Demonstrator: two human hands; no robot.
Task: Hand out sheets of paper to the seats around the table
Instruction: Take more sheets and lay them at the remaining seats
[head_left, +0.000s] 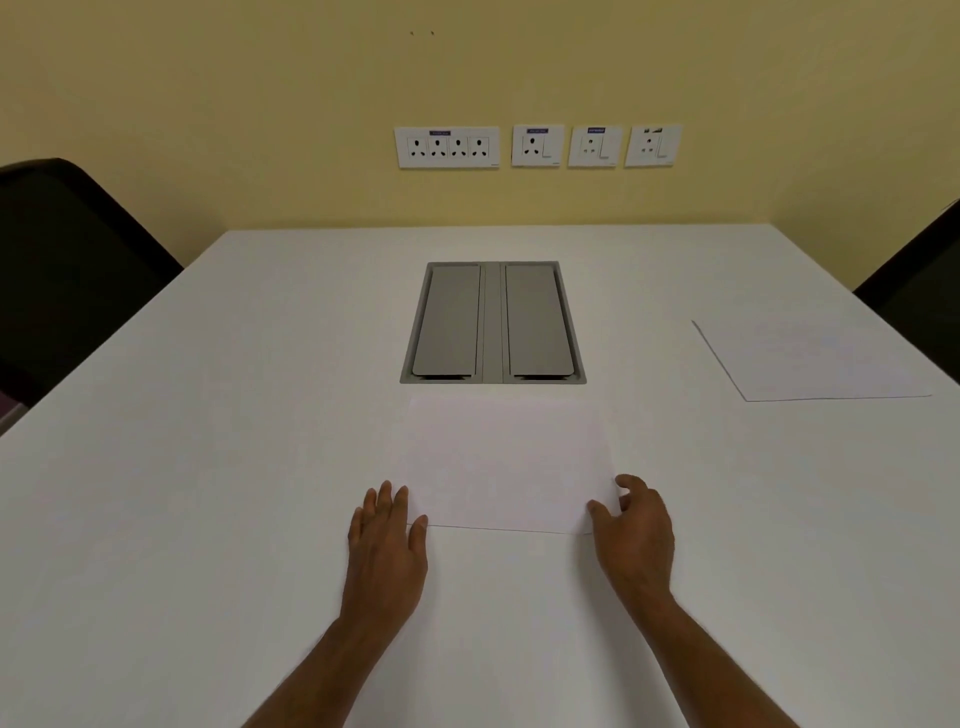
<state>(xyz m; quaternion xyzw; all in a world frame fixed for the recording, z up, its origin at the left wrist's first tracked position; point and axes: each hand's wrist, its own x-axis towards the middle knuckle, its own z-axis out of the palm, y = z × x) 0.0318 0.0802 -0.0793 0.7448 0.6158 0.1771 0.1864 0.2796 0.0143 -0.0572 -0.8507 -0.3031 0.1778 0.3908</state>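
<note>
A white sheet of paper (506, 462) lies flat on the white table (208, 467), straight ahead of me. My left hand (387, 545) rests flat at the sheet's near left corner, thumb touching the edge. At the near right corner my right hand (636, 535) has its thumb on the paper and its fingers curled over the right edge. A second white sheet (815, 361) lies near the right edge of the table, in front of the right chair.
A grey cable box with two closed lids (493, 322) is set into the table's middle, just beyond the near sheet. Dark chairs stand at the left (67, 260) and right (924, 291) sides. Wall sockets (535, 146) line the yellow wall behind.
</note>
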